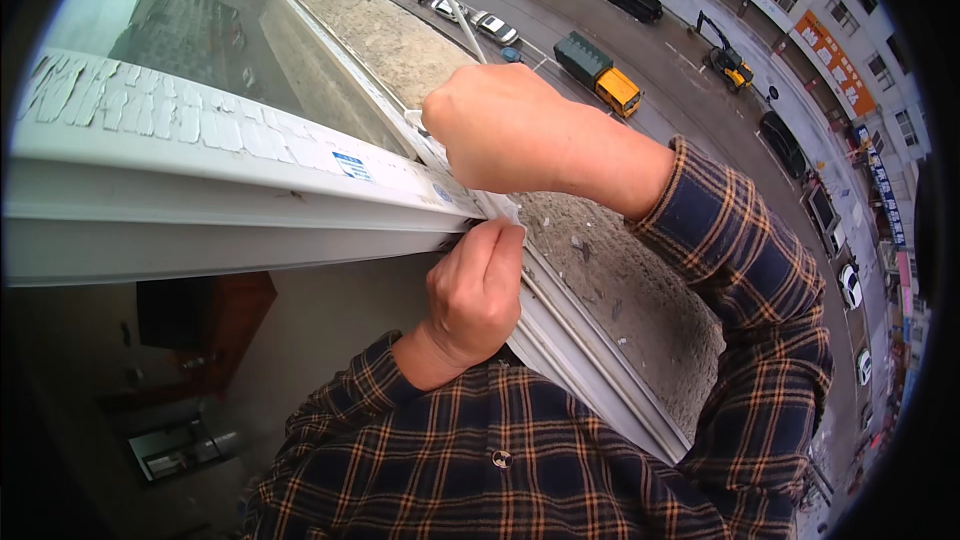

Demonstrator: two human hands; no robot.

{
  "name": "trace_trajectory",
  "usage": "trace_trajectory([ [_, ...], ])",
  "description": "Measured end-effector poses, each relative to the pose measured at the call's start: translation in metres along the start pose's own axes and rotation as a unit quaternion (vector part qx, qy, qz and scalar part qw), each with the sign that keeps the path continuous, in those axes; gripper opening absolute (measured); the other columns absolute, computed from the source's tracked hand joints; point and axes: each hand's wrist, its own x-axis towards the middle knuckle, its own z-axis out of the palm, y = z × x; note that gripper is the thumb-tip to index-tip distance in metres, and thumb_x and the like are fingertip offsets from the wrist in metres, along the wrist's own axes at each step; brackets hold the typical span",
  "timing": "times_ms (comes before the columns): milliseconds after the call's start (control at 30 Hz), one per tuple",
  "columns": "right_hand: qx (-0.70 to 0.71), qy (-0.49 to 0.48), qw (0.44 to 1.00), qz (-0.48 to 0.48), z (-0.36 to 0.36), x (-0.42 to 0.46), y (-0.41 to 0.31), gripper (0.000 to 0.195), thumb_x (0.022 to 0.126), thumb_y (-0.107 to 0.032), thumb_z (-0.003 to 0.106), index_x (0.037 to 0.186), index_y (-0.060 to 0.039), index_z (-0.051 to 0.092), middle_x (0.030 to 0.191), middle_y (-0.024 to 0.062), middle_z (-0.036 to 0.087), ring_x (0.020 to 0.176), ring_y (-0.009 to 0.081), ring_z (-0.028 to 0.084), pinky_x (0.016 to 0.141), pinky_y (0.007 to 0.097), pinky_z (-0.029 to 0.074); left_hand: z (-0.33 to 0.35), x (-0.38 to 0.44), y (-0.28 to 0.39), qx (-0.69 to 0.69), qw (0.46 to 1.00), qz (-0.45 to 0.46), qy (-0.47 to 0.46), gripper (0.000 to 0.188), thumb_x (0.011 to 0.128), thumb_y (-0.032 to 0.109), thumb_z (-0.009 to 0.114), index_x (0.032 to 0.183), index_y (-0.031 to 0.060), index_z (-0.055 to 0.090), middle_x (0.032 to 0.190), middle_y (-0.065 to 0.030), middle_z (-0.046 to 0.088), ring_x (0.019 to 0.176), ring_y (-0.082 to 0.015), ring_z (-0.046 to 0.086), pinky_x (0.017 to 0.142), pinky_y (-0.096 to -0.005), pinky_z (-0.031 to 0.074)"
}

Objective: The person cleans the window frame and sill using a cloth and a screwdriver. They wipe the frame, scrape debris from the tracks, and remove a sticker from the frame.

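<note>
My left hand (474,296) pinches a thin whitish piece of cloth or film (504,208) at the corner where the white sliding window sash (225,191) meets the window track (585,345). Above it, my right hand (517,127) is bent over the outer side of the frame, its back turned up and its fingers curled under and hidden. A small white bit (413,118) shows beside its knuckles; whether the hand holds it cannot be made out. Peeling white film strips (150,109) and a blue-and-white sticker (352,165) cover part of the sash.
Outside the track runs a rough concrete ledge (630,315) with loose debris. Far below is a street (675,52) with parked cars, a truck (596,71) and an excavator (726,60). A thin pale rod (450,0) rises beyond my right hand. Indoors, dark reddish furniture (236,330) stands lower left.
</note>
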Motion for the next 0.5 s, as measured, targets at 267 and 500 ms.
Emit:
trace_trajectory([
  [267, -0.038, 0.013, 0.997, -0.065, 0.015, 0.017, 0.010, 0.013, 0.072, -0.002, 0.066, 0.081, 0.0020, 0.074, 0.078, 0.0201, 0.071, 0.077, 0.0362, 0.072, 0.065, 0.0432, 0.058, -0.006, 0.001, -0.026, -0.030, 0.999, 0.000, -0.014, 0.026, 0.074, -0.016, 0.061, 0.099, -0.0099, 0.065, 0.092, -0.0207, 0.064, 0.078, -0.0366, 0.068, 0.068, -0.0392, 0.057],
  [500, -0.058, 0.025, 0.994, -0.092, 0.011, 0.022, -0.005, 0.010, 0.071, -0.004, 0.066, 0.077, 0.0004, 0.073, 0.076, 0.0196, 0.070, 0.074, 0.0357, 0.072, 0.064, 0.0428, 0.058, -0.010, -0.001, -0.031, -0.011, 1.000, 0.017, -0.010, 0.023, 0.076, -0.010, 0.063, 0.099, -0.0086, 0.065, 0.093, -0.0186, 0.065, 0.076, -0.0320, 0.069, 0.066, -0.0359, 0.058],
])
